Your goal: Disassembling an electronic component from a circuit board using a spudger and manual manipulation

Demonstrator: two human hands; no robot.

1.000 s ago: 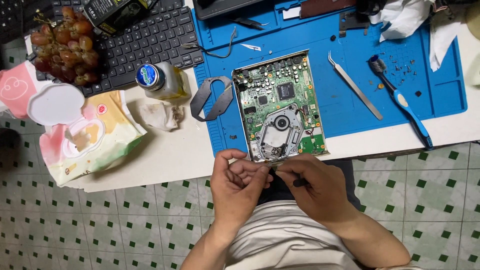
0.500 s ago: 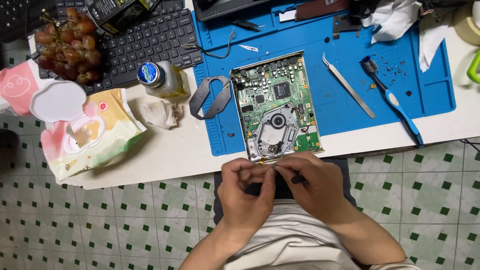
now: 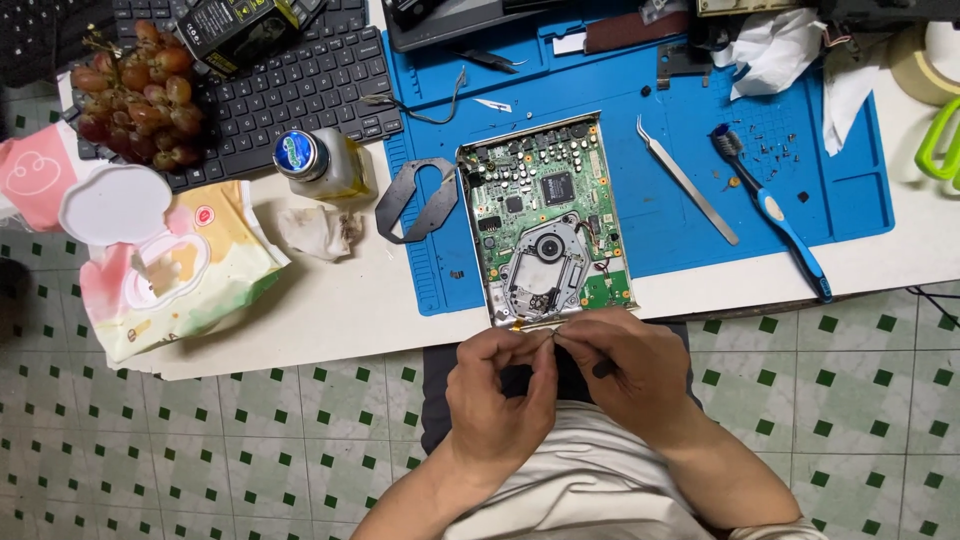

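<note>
Where hands (image 3: 555,375) meet: circuit board (image 3: 548,225).

hands (image 3: 560,385) apparently raised, touching drive (image 3: 548,225) edge

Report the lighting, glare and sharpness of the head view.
Head view: even overhead light, soft shadows; the circuit board and tweezers are sharp; mild glare on the bottle's blue cap; both hands, left hand and right hand, slightly soft.

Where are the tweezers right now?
In the head view, the tweezers lie on the blue mat, right of the circuit board and left of the blue toothbrush, untouched by either hand.
</note>
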